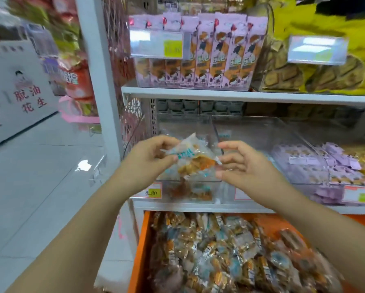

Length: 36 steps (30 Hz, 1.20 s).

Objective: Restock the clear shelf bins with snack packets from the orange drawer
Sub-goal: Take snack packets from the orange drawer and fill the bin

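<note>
My left hand (148, 157) pinches a clear snack packet (195, 159) with orange filling and teal print, held over the left clear shelf bin (183, 123). My right hand (243, 163) is beside the packet's right edge, fingers loosely bent; its fingertips are at the wrapper, and whether they grip it is unclear. A few packets (190, 192) lie at the bottom of that bin. Below, the open orange drawer (142, 246) is piled with several similar packets (230, 250).
To the right, another clear bin (300, 166) holds purple packets. The shelf above carries pink boxes (202, 53) and yellow bags (317, 66). A white shelf post (99, 66) stands on the left, with the tiled aisle floor (40, 176) beyond. Price tags hang on the bin fronts.
</note>
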Motion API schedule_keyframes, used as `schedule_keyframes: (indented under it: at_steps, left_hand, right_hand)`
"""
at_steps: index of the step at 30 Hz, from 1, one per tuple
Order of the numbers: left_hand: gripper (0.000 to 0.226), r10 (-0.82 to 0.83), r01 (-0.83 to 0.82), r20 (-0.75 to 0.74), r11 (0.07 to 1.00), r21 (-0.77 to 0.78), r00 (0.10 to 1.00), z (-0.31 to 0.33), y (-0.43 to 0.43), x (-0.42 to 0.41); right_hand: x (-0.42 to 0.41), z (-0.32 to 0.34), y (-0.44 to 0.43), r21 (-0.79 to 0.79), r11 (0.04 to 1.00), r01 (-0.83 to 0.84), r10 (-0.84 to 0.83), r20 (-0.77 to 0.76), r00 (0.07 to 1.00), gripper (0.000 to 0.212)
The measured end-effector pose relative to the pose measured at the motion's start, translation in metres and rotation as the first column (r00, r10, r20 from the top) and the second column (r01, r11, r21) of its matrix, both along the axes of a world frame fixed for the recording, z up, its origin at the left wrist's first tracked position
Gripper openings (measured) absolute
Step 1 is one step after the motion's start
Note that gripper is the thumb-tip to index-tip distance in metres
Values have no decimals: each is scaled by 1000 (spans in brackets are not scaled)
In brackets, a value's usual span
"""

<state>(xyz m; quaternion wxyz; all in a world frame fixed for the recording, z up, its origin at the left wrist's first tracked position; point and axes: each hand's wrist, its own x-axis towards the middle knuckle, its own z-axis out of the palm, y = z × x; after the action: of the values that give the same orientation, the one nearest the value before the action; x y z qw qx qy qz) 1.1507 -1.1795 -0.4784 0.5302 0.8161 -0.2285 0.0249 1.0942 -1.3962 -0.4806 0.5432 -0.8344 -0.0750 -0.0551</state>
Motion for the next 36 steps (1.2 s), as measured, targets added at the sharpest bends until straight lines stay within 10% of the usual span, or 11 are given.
schedule_keyframes:
  at_steps: [5, 16, 36]
  left_hand:
    - [32, 156, -185, 205, 974, 131, 966, 4, 32, 28]
    - [27, 165, -225, 203, 919, 322, 965, -17, 56, 42]
    - [28, -59, 104, -92, 769, 631, 994, -44, 16, 73]
  right_hand:
    - [45, 9, 20, -365, 931, 26, 35, 160, 987, 20]
    - [121, -38, 66, -904, 407, -132, 184, -60, 981, 28]
    - [136, -32, 46, -694, 632, -345, 238, -250, 939, 36]
